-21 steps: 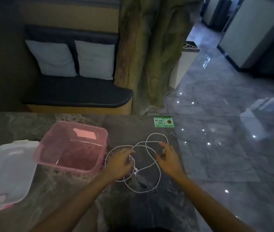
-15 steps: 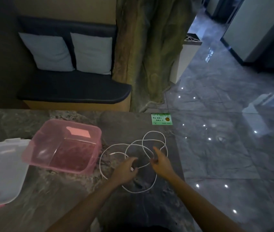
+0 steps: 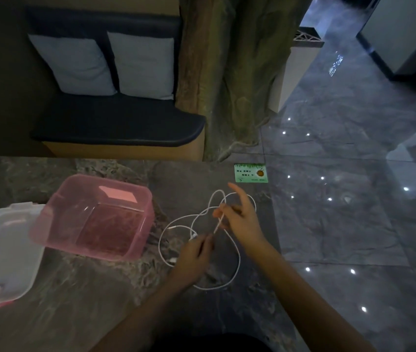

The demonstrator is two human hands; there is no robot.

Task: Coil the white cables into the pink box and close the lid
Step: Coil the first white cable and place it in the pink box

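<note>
Item: white cable (image 3: 237,262), lying in loose, overlapping loops on the dark stone desk (image 3: 100,313), just right of the pink box (image 3: 135,199). None of it is sitting in the box yet.

Item: left hand (image 3: 194,260), pinching one stretch of the cable near a plug end, low over the desk.

Item: right hand (image 3: 239,219), gripping the same strand a little farther along, forefinger sticking out. The short run between the two hands is stretching straight and taut, likely so the tangle is being teased apart before winding begins.

Item: pink box, standing open and seemingly empty, mouth up, within easy reach of the left hand.

Item: pale lid (image 3: 1,252), resting flat on the desk left of the box, its edge tucking under the box's corner, waiting for the closing step.
</note>
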